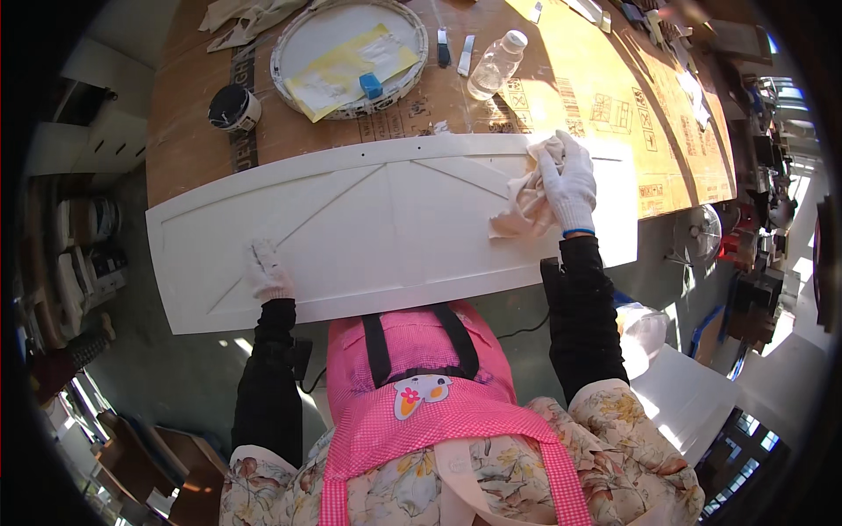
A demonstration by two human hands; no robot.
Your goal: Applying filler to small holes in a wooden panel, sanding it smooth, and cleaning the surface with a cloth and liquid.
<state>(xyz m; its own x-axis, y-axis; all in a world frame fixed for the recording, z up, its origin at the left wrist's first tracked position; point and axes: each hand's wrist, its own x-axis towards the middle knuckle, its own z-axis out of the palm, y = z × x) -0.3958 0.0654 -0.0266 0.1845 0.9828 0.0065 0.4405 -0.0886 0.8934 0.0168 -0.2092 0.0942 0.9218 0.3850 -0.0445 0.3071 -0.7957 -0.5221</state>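
A long white panel point(421, 228) with raised border strips and slanted strips lies across the near edge of the cardboard-covered table, jutting out toward me. On its left part rests my left hand point(266, 270), in a white knit glove, fingers laid flat and holding nothing. My right hand point(572, 182), also gloved, grips a crumpled beige cloth point(524, 207) against the panel's right end, near its far edge. Part of the cloth is hidden under the fingers. Two small dark holes show along the panel's far border.
Beyond the panel stand a large round bucket point(285, 63) with a stained yellow sheet point(351, 74) and blue block point(370, 85) on top, a small dark-topped pot point(235, 109) and a clear bottle point(497, 67). Two small brush-like tools point(466, 54) lie nearby. A fan point(704, 230) stands right.
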